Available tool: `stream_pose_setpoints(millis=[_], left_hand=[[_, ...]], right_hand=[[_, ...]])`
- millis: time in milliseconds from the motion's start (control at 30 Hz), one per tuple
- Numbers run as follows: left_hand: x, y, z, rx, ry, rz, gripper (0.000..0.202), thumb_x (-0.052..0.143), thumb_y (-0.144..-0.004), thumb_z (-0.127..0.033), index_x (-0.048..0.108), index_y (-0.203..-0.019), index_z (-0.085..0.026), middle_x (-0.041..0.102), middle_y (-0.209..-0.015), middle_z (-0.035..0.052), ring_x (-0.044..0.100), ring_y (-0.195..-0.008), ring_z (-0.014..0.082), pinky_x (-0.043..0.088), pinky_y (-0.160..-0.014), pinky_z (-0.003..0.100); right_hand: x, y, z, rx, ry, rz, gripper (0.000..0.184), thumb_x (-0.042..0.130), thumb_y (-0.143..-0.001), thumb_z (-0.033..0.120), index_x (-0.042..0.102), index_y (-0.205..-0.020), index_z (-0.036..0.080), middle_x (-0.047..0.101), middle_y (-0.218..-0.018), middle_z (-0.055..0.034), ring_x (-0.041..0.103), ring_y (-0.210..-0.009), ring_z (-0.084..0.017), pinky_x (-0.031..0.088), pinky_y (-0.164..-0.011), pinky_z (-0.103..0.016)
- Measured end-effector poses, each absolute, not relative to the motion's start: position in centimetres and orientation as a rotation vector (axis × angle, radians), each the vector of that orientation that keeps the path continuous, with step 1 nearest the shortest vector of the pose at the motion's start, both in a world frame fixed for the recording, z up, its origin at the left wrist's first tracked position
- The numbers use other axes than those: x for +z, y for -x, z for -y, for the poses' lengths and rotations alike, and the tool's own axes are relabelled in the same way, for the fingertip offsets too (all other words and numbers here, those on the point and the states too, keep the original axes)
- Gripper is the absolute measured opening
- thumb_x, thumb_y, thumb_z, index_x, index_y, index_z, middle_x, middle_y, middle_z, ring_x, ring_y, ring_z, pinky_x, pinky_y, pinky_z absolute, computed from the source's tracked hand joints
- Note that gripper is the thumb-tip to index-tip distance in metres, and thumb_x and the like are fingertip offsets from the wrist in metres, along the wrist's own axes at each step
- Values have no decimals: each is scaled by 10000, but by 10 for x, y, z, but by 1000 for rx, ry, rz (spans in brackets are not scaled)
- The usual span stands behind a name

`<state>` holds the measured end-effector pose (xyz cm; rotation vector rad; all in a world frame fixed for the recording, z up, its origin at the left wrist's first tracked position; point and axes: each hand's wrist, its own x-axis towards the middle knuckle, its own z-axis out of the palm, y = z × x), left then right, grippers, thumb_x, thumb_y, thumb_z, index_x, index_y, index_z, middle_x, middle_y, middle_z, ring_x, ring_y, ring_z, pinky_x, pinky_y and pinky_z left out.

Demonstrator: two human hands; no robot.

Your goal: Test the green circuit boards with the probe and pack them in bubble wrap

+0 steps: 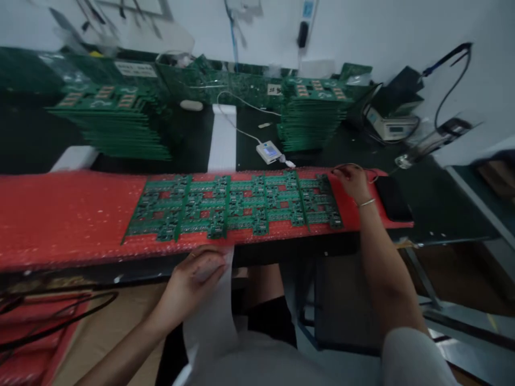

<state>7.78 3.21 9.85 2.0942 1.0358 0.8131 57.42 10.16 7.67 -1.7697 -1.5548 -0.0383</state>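
Observation:
My left hand (197, 273) is at the table's front edge, its fingers closed against a white paper-like strip (215, 305) hanging down in front of me. My right hand (352, 181) is pinched on a thin cable (372, 170) above the right end of the red bubble wrap (80, 209); the fingertips are partly blurred. Between my hands, a row of several green circuit boards (245, 203) lies on the wrap. Another stretch of white strip (223, 136) runs from the back toward the wrap, which covers part of it.
Tall stacks of green boards stand at the back left (116, 128) and back right (311, 118). A small white device with a screen (269, 152) lies between them. A black phone-like slab (393, 198) rests at the wrap's right end. A clamped tool (436, 139) is farther right.

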Motion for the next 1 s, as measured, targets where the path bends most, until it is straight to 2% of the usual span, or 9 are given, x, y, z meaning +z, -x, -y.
stream_pose_setpoints(millis=[200, 500, 833, 1000], left_hand=[[124, -147, -64, 802, -1987, -788, 93, 622, -883, -219, 664, -800, -216, 678, -910, 23, 665, -865, 148, 512, -780, 254], [120, -249, -120, 661, -1836, -710, 44, 701, -786, -233, 700, -771, -192, 707, -802, 11, 649, -766, 154, 506, -749, 283], [110, -313, -154, 538, -1739, -797, 34, 678, -768, -190, 707, -762, -172, 703, -728, -3, 630, -676, 138, 498, -690, 261], [108, -334, -165, 533, -1873, -820, 41, 672, -761, -154, 709, -747, -167, 699, -738, 7, 630, -693, 146, 480, -674, 255]], right_hand=[[71, -567, -109, 58, 1673, 1661, 231, 593, -899, 385, 662, -793, 192, 687, -801, -70, 608, -754, -205, 479, -733, -338], [64, -561, -121, 146, 1646, 1732, 305, 555, -930, 484, 651, -831, 211, 690, -853, -69, 627, -815, -222, 495, -776, -354], [68, -564, -123, 187, 1586, 1818, 245, 538, -948, 407, 665, -878, 210, 703, -912, -72, 634, -873, -226, 498, -824, -353], [70, -564, -124, 244, 1579, 1872, 241, 513, -961, 389, 678, -930, 215, 707, -935, -73, 634, -911, -231, 490, -874, -366]])
